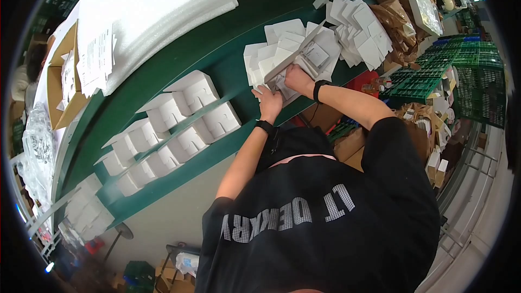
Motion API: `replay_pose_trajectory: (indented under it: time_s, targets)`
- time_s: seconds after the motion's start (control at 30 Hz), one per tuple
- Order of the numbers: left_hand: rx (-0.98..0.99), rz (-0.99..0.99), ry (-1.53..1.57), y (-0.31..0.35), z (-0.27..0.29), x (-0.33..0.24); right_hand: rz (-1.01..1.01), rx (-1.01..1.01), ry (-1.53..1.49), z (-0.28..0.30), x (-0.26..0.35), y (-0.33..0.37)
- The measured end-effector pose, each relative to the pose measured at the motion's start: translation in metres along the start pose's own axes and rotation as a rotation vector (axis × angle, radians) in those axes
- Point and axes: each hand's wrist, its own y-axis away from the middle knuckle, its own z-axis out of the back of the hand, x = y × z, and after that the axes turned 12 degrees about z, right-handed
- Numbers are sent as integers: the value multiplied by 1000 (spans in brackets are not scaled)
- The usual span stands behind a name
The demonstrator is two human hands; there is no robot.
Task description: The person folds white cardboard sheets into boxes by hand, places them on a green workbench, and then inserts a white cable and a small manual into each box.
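Observation:
On the green bench, a white carton (pixel 286 63) lies open in front of me, one long wall standing up. My left hand (pixel 269 103) grips its near left end, thumb and fingers about the edge. With fingers curled, my right hand (pixel 299 81) reaches into the carton; whatever its fingertips hold or press is hidden. A small white piece with print (pixel 316 53) sits at the carton's far right end. Flat white carton blanks (pixel 263 57) lie loosely stacked just beyond my left hand.
Two rows of open white boxes (pixel 196 93) stand to the left on the green bench (pixel 225 80). White foam sheets (pixel 157 16) and a brown cardboard box (pixel 62 95) lie beyond. To the right are fanned blanks (pixel 361 30), brown paper (pixel 393 19) and green crates (pixel 420 70).

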Motion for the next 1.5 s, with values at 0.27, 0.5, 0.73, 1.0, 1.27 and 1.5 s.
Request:
replay_pose_trajectory:
  time_s: [0.27, 0.5, 0.73, 1.0, 1.27, 1.5]
  targets:
    - [81, -24, -116, 29, 52, -39, -60, -274, -400, 103, 24, 117]
    - [254, -104, -523, -3, 68, -42, -193, -200, -649, 100, 26, 148]
    - [531, -255, -852, -14, 73, -75, 86, 169, -1214, 140, 1, 102]
    - [665, -361, -1021, 12, 49, -92, 247, 149, -1358, 63, 62, 73]
    - [585, -345, -1048, 9, 20, -84, 244, 114, -1382, 53, 69, 75]
    - [617, -366, -1084, 18, 29, -91, 221, 8, -1418, 42, 82, 71]
